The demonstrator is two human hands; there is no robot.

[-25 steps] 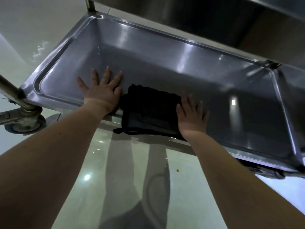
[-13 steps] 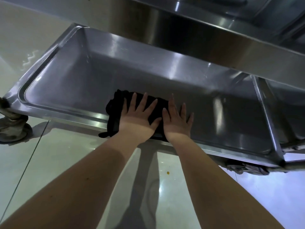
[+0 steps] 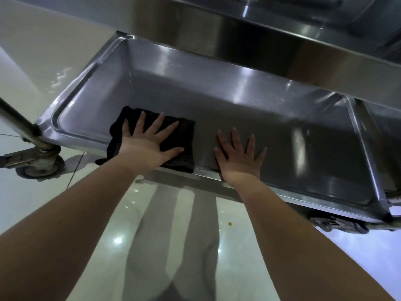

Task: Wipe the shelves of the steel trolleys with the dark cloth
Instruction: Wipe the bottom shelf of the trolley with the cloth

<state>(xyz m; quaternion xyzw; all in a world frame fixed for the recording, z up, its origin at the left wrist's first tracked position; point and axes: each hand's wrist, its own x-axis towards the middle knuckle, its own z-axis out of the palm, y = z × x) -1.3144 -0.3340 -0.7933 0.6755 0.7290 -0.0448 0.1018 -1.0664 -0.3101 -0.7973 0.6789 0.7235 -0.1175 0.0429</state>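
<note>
The left hand (image 3: 149, 144) lies flat, fingers spread, pressing the dark cloth (image 3: 184, 135) onto the near left part of the trolley's bottom shelf (image 3: 238, 101), with the cloth's near edge draped over the front rim. The right hand (image 3: 238, 157) is also flat and spread, palm down on bare steel just right of the cloth, grasping nothing. The upper shelf (image 3: 282, 46) overhangs, a steel post (image 3: 17, 122) at the left corner meets a caster wheel (image 3: 40, 168) on the glossy pale floor (image 3: 32, 198), and what may be a second trolley's shelf (image 3: 382, 118) adjoins at far right.
</note>
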